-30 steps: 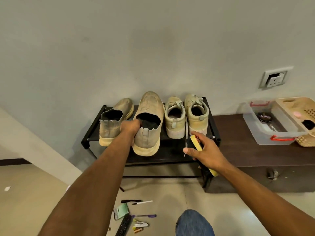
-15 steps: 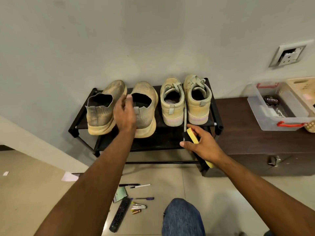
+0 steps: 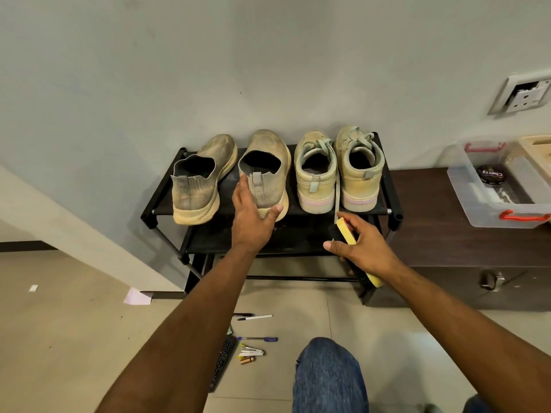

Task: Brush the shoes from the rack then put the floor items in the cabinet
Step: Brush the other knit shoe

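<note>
Left hand (image 3: 252, 217) has slid down the knit shoe (image 3: 265, 174), fingers loose; right hand (image 3: 362, 248) grips the brush (image 3: 347, 234) (polish tin (image 3: 490, 174) in clear bin (image 3: 465, 201)).

four shoes (image 3: 262, 174) on rack (image 3: 390, 186); three pens (image 3: 258, 317); one remote (image 3: 222, 363); one brush (image 3: 347, 234); two hands (image 3: 253, 216).
</note>
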